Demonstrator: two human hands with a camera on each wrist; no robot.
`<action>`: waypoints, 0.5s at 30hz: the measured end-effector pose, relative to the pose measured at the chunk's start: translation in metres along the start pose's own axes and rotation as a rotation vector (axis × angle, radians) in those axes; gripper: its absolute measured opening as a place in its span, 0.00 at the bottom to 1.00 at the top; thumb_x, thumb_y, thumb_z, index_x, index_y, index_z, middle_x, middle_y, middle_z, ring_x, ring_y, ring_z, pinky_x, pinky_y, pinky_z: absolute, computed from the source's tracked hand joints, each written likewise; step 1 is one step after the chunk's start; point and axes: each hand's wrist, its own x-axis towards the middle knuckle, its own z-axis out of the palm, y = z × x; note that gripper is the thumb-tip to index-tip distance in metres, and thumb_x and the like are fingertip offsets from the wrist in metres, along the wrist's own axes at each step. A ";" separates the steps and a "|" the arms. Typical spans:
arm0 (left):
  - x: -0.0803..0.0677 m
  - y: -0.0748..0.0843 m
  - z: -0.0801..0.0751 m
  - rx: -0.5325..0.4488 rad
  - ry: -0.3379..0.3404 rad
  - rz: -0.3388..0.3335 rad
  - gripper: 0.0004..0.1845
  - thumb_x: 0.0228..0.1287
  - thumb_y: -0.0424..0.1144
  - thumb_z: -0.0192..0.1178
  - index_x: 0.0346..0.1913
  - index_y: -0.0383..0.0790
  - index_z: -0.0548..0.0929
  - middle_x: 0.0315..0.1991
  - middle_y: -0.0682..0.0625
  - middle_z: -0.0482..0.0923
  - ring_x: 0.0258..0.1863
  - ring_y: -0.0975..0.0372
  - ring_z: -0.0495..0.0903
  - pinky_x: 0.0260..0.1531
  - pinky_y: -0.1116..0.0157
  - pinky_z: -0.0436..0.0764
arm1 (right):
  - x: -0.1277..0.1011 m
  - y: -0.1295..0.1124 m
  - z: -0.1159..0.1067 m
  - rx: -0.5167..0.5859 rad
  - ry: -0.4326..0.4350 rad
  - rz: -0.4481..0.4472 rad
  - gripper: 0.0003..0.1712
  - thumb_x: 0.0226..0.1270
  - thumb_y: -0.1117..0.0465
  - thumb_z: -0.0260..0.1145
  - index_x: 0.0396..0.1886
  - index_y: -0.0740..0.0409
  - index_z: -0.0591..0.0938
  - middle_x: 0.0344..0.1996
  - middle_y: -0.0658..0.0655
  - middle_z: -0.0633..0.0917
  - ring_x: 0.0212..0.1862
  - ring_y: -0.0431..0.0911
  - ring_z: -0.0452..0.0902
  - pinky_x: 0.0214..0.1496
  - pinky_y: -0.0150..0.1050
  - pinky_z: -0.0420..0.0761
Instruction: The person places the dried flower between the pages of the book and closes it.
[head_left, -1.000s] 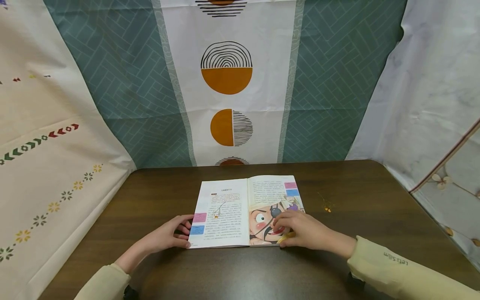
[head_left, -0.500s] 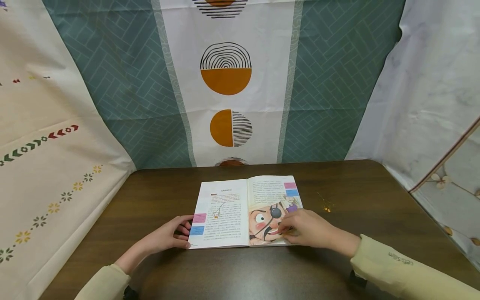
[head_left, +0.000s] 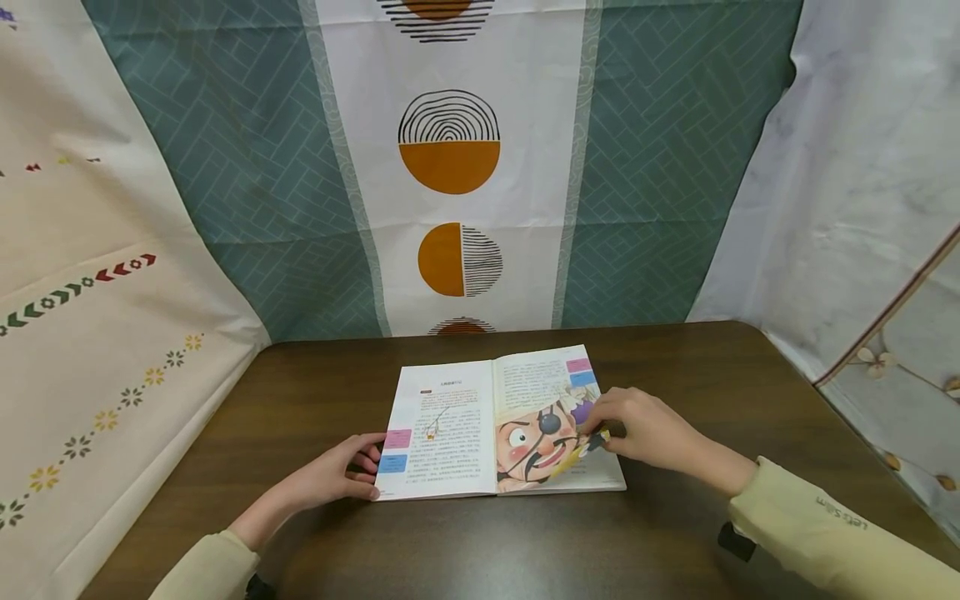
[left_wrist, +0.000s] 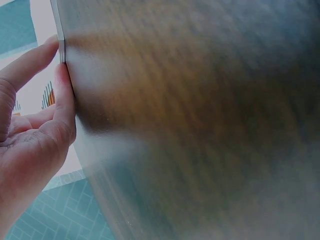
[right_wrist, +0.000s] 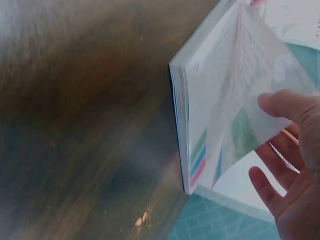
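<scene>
An open book (head_left: 495,425) is lying flat on the dark tabletop (head_left: 675,533), near the middle, with its spine running from near to far. The near-left corner of the book is being held down by the left hand (head_left: 330,475). Its fingers (head_left: 367,458) are curled loosely against the edge of the left page, and in the left wrist view a thumb and a finger are seen touching that thin edge (left_wrist: 61,50).

The right page (head_left: 558,417), the one with a cartoon pirate face, is being lifted at its right edge by the right hand (head_left: 645,429). That edge is being pinched between the thumb and the fingertips, and the page is being raised a little off the pages below it. In the right wrist view, the thin page (right_wrist: 250,100) is seen bending up from the thick stack, with the fingers (right_wrist: 280,105) spread loosely behind it.

The page is lying just to the left of the right hand, so this hand is much nearer to it than the left hand is. The right arm is being held low, reaching in from the near right, with its pale sleeve (head_left: 817,533) close to the tabletop. A tiny yellow speck (right_wrist: 141,218) is lying on the tabletop just right of the book.
</scene>
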 end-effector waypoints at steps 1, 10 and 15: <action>0.000 0.000 0.000 -0.003 -0.001 -0.002 0.46 0.55 0.33 0.72 0.72 0.25 0.57 0.53 0.37 0.66 0.51 0.53 0.70 0.46 0.72 0.81 | 0.000 0.002 -0.001 0.006 0.006 0.009 0.15 0.50 0.66 0.77 0.35 0.42 0.88 0.36 0.40 0.86 0.41 0.39 0.79 0.45 0.40 0.82; 0.000 -0.002 0.000 0.003 -0.006 -0.002 0.46 0.55 0.33 0.72 0.72 0.25 0.57 0.53 0.38 0.66 0.51 0.52 0.70 0.46 0.72 0.81 | 0.005 0.014 -0.009 0.025 0.084 0.007 0.13 0.53 0.65 0.76 0.34 0.42 0.88 0.35 0.40 0.85 0.42 0.39 0.79 0.46 0.39 0.84; 0.001 -0.002 0.000 0.016 0.001 -0.013 0.46 0.55 0.34 0.72 0.72 0.26 0.58 0.53 0.38 0.66 0.51 0.53 0.70 0.46 0.72 0.80 | 0.010 0.021 -0.011 0.044 0.121 0.009 0.13 0.52 0.66 0.77 0.34 0.43 0.88 0.35 0.41 0.86 0.41 0.39 0.79 0.45 0.41 0.84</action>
